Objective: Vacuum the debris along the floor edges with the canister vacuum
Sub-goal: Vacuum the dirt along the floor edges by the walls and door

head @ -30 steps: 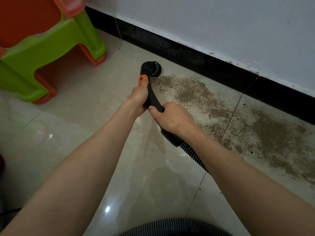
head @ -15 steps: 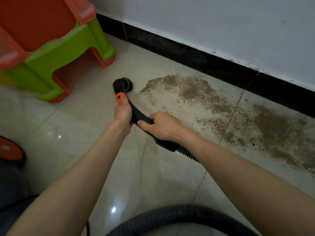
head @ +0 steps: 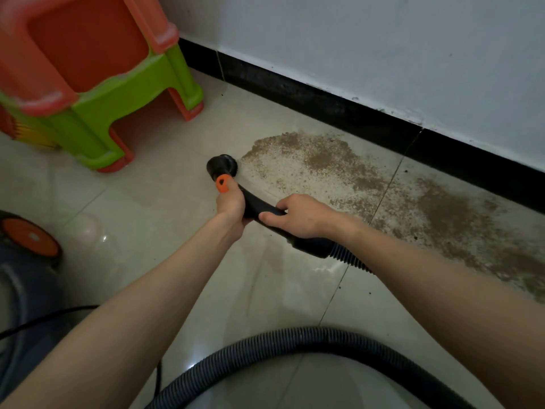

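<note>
Debris (head: pixel 339 169) lies beside the black skirting (head: pixel 324 107); brush nozzle (head: pixel 222 166) sits at its near-left margin; left hand (head: pixel 231 203) and right hand (head: pixel 298 215) each grip the wand (head: pixel 256 205), likely steadying the sweep.

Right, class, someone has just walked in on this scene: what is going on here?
A person is vacuuming along a wall. Both hands grip the black vacuum handle: the left hand nearer the round brush nozzle, the right hand further back towards the ribbed hose. The nozzle sits on the tile at the left edge of a wide patch of brown debris, which lies beside the black baseboard, mostly uncollected.
</note>
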